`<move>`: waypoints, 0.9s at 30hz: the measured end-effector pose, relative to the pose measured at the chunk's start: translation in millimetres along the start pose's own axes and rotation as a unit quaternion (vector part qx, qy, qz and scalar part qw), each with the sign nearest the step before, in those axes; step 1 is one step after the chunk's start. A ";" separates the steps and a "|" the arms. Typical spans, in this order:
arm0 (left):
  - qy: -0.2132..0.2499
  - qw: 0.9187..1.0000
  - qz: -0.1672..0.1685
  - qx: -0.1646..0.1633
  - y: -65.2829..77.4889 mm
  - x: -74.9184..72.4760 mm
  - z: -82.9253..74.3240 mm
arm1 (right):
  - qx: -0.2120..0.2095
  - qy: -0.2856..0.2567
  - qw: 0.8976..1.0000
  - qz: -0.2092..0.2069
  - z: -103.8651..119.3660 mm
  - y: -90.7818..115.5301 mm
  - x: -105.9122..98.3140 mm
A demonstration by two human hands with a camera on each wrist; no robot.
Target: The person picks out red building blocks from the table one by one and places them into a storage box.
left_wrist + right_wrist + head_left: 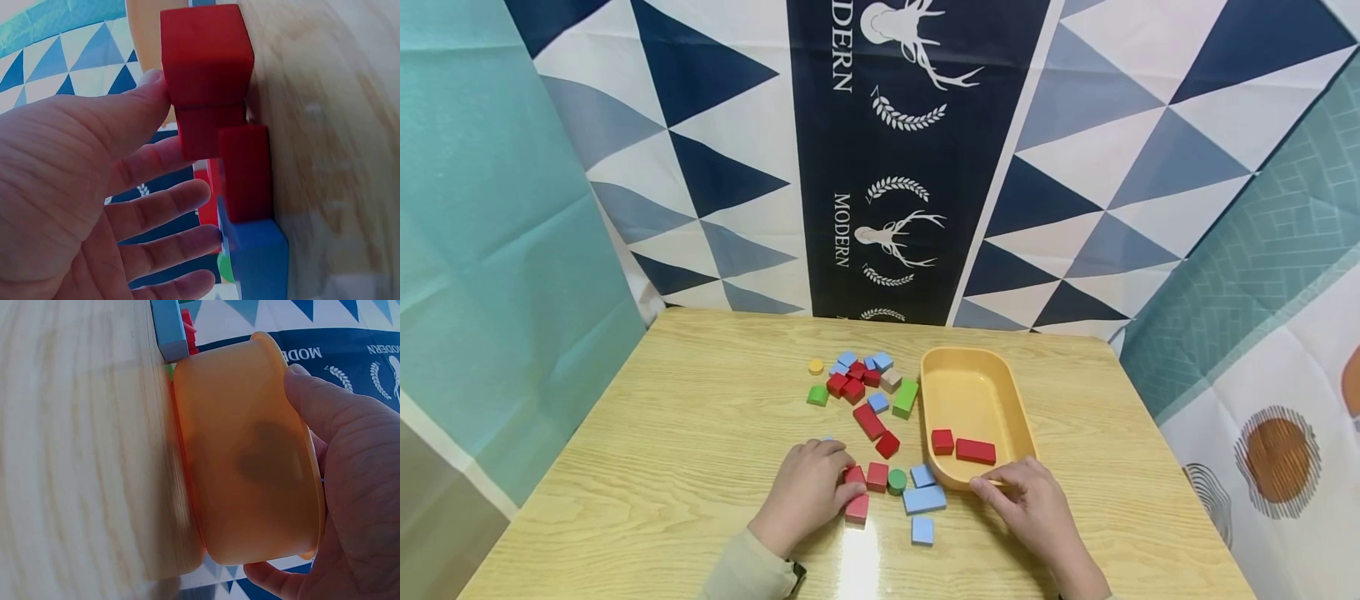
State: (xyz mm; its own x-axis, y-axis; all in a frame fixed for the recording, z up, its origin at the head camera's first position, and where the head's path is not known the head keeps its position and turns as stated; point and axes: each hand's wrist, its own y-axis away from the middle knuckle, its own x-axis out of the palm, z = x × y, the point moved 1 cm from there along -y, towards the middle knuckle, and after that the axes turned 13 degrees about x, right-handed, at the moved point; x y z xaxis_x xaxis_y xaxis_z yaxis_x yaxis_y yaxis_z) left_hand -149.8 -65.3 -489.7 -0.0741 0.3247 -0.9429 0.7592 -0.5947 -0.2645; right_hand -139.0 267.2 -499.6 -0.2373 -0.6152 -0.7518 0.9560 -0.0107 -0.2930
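Note:
My left hand [808,487] is low over the table, its thumb and index finger pinching a red block [853,475] at its sides. Another red block [856,510] lies just in front of the thumb, and a red cube [877,477] stands to the right. In the left wrist view the other fingers extend past a red block [245,175] and a blue block [259,256]. My right hand [1030,504] grips the near rim of a yellow plastic tub [981,360], thumb on the rim. Inside the tub are a red cube [942,442] and a long red block [976,452].
Beside the tub's near left corner lie blue blocks [925,500] and a green cylinder [897,481]. Farther back is a loose pile of red blocks [853,389], with blue ones, a green block [906,398] and a yellow disc [816,366]. Patterned cloth [722,167] hangs behind the table.

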 end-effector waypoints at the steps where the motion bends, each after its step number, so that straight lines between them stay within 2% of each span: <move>1: 0.000 1.000 -0.001 -0.001 -1.0 0.0 -1.3 | 0.000 -0.001 1.000 0.000 -0.1 -0.1 0.2; 7: -0.003 1.000 -0.002 0.002 -4.5 0.7 -5.9 | -0.004 -0.003 1.000 -0.004 -0.2 -0.3 0.3; 18: 0.002 1.000 -0.013 -0.013 -4.0 0.8 -7.0 | 0.010 0.005 1.000 -0.003 1.9 1.1 0.4; 27: 0.004 1.000 0.002 -0.003 -6.3 1.9 -11.3 | 0.011 0.004 1.000 -0.001 1.7 0.4 0.3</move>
State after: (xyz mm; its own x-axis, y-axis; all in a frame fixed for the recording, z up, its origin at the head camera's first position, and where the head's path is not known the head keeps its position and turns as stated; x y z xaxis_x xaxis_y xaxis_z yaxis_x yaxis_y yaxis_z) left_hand -147.4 -52.7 -487.5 -0.0658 0.3277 -0.9425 0.7635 -0.5916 -0.2590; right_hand -138.5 265.7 -498.8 -0.2409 -0.6082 -0.7564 0.9591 -0.0295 -0.2817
